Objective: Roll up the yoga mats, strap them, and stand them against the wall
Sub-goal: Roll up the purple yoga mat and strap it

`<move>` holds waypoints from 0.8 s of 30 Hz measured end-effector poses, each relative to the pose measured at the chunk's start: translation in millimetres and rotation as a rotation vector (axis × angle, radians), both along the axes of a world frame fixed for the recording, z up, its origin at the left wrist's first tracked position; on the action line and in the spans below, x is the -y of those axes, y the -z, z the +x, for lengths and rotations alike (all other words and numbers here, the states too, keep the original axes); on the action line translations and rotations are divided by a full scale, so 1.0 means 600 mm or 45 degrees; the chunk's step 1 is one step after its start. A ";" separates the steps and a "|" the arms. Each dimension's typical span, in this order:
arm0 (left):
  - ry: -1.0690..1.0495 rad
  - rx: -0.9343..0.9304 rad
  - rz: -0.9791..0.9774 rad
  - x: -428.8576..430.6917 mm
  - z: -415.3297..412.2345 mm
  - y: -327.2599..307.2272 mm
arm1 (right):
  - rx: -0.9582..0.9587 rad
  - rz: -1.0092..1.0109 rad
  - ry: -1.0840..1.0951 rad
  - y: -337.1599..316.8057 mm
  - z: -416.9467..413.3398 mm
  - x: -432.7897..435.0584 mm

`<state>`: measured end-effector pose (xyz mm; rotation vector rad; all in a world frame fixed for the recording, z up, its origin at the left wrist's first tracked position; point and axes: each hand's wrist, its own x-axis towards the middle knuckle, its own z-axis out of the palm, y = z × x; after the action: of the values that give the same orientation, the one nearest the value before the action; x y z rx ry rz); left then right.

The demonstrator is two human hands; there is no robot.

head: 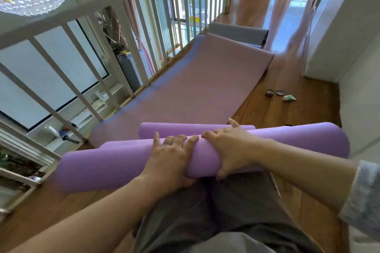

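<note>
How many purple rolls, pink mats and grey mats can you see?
purple rolls: 2
pink mat: 1
grey mat: 1
Total: 4

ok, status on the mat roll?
Left hand, right hand both grip the rolled purple foam yoga mat. No strap on it in view. Pink foam mat lies flat ahead, unrolled. Nothing blocking.
</note>
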<state>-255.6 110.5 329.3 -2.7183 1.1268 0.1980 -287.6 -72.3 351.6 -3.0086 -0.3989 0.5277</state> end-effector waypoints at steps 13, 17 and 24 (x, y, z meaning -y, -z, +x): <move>-0.047 0.131 0.095 0.016 0.040 0.009 | 0.033 0.020 0.037 0.012 0.063 -0.001; -0.060 -0.028 -0.024 0.015 0.075 0.005 | 0.160 -0.198 0.093 0.022 0.047 -0.012; -0.106 -0.262 -0.006 0.031 0.125 -0.010 | 0.455 -0.267 0.073 0.061 0.043 -0.012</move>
<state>-180.4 91.9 335.3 -2.8022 1.0641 0.4980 -261.9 -65.3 314.8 -3.3089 -0.2883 0.0237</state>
